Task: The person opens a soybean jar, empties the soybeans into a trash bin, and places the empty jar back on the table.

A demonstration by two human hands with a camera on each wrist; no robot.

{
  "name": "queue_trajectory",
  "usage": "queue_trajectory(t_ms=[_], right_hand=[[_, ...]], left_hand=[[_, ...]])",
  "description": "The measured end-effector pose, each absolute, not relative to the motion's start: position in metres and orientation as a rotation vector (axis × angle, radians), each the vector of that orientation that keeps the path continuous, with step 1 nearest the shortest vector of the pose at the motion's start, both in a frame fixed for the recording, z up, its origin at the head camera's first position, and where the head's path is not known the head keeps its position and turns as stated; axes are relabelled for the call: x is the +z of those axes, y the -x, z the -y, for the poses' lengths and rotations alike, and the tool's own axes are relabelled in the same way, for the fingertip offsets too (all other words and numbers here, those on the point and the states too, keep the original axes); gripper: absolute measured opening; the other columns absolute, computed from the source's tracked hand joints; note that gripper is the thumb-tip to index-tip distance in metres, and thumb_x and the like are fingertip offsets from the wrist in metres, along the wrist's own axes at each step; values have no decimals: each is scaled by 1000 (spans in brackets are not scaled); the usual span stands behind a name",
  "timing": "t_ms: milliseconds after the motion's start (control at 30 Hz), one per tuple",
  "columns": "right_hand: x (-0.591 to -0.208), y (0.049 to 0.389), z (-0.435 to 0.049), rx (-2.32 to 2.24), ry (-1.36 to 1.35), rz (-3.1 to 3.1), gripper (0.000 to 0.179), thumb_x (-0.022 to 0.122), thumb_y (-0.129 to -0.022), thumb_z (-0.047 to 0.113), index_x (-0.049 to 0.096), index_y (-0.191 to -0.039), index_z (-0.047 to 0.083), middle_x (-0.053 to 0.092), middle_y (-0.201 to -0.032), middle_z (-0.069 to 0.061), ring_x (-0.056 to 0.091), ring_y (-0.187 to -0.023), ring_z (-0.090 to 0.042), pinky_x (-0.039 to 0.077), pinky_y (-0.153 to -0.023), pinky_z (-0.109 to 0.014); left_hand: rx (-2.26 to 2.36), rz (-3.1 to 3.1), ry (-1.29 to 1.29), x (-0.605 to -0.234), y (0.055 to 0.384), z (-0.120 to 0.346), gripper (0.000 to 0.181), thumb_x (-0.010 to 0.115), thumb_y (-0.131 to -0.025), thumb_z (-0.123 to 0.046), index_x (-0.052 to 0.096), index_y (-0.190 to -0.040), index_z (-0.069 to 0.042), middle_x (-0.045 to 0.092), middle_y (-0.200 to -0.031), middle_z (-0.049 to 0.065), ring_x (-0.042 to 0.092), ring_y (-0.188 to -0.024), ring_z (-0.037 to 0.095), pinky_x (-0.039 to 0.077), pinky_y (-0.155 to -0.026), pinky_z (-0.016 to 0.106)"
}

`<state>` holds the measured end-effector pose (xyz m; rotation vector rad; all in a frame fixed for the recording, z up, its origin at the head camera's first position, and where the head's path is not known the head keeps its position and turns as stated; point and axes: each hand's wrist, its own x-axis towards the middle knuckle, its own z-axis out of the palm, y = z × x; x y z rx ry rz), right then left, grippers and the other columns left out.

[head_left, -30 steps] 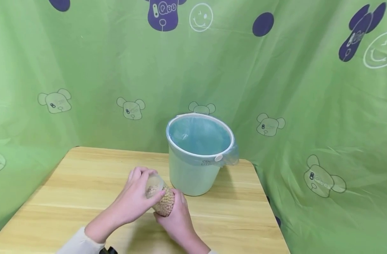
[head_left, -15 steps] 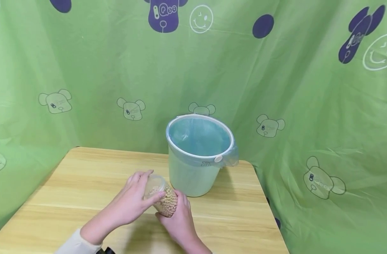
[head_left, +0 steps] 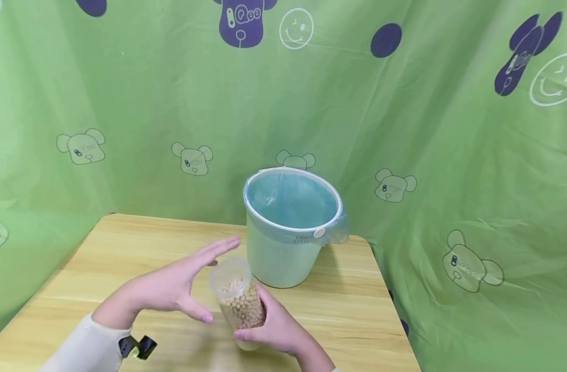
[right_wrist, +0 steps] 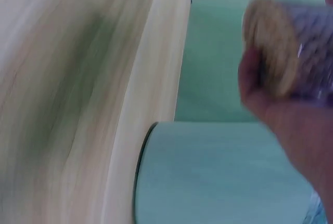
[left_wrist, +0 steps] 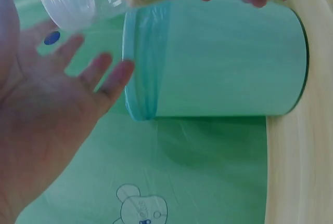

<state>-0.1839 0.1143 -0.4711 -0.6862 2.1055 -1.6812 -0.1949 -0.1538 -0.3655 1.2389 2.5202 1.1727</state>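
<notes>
My right hand (head_left: 283, 325) grips a clear plastic jar (head_left: 246, 310) around its lower side, thumb in front. Small round beige beans fill much of it, and a translucent lid (head_left: 224, 267) covers its top. The jar stands slightly tilted, its top leaning left, above the table in front of the bucket. To its left, my left hand (head_left: 172, 284) is spread, thumb and fingers apart, holding nothing. In the left wrist view the lid (left_wrist: 67, 0) is close above those fingers. The jar's bean-filled base (right_wrist: 273, 42) shows blurred in the right wrist view.
A pale green bucket (head_left: 281, 258) with a white rim stands behind the jar, lined with a blue plastic bag (head_left: 338, 231). Under it is a wood-grain table (head_left: 139, 248). A green printed curtain (head_left: 139, 93) hangs behind and at both sides.
My left hand has let go of the jar's lid end and moved left, its fingers opening. The jar has turned more upright and come slightly nearer in my right hand.
</notes>
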Motion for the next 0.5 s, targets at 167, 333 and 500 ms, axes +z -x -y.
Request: queue_trajectory(t_ms=[167, 333, 500], right_hand=[[-476, 188, -126, -1697, 897, -1671, 81, 82, -81, 13, 39, -150, 19, 57, -141, -8, 60, -125, -22, 50, -108, -29], [-481, 187, -128, -1666, 927, -1520, 79, 81, -82, 11, 39, -149, 13, 58, -139, -9, 61, -125, -19, 51, -110, -33], [-484, 183, -128, -1670, 939, -1543, 76, 80, -83, 9, 41, -148, 12, 59, -138, -8, 62, -122, -18, 53, -107, -31]], left_hand=[[1126, -2377, -1426, -364, 189, 150, 110, 88, -71, -47, 25, -159, -24, 32, -164, -4, 34, -150, 16, 38, -121, 44], [1154, -2337, -1466, -362, 185, 144, 91, 85, -76, -40, 37, -152, -25, 43, -153, -5, 46, -137, 15, 43, -116, 37], [1180, -2361, -1396, -363, 183, 142, 90, 85, -77, -33, 37, -152, -26, 49, -143, -8, 52, -124, 14, 48, -107, 32]])
